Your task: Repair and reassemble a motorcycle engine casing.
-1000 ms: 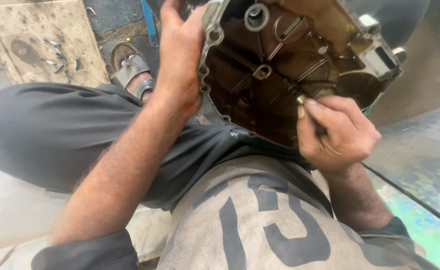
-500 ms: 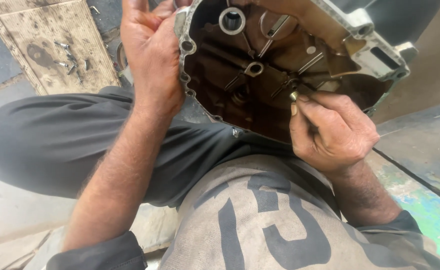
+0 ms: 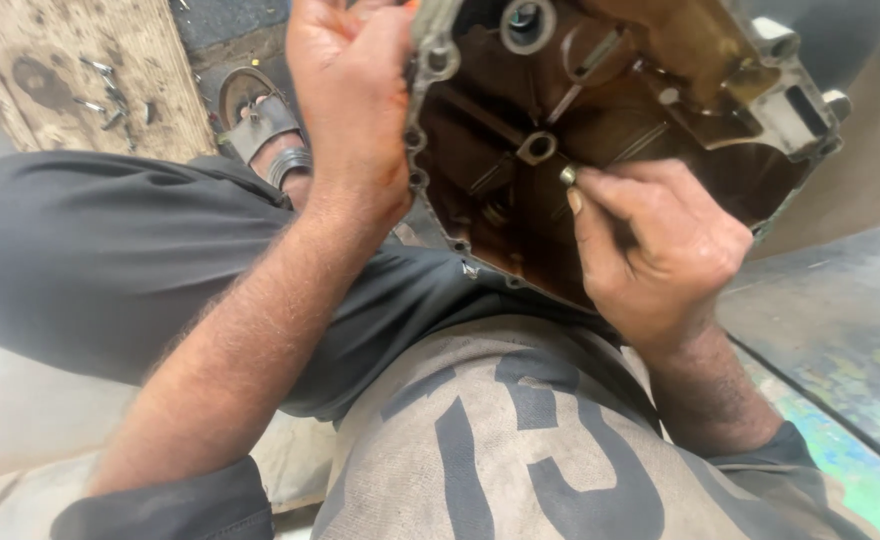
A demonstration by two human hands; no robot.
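**Small bolt pinched at the oily cover**

At 10 o'clock lies a stained board (image 3: 90, 70) with a few loose screws (image 3: 105, 95) on it. Just right of it, a sandalled foot (image 3: 265, 125) shows above the dark trouser leg (image 3: 110, 270).

The left hand (image 3: 355, 95) comes up at 12 o'clock and grips the left rim of the cover (image 3: 660, 90), fingers wrapped shut around the edge, palm towards the camera. The cover, a metal casing with a brown, oily inside, fills 1 o'clock and rests tilted above the lap.

The right hand (image 3: 660, 250) sits at 3 o'clock, in front of the cover's lower part. Its thumb and forefinger are closed narrow on a small bolt (image 3: 568, 176), which sticks out at the fingertips, just right of a round boss inside the cover. Whether the bolt touches the cover I cannot tell.
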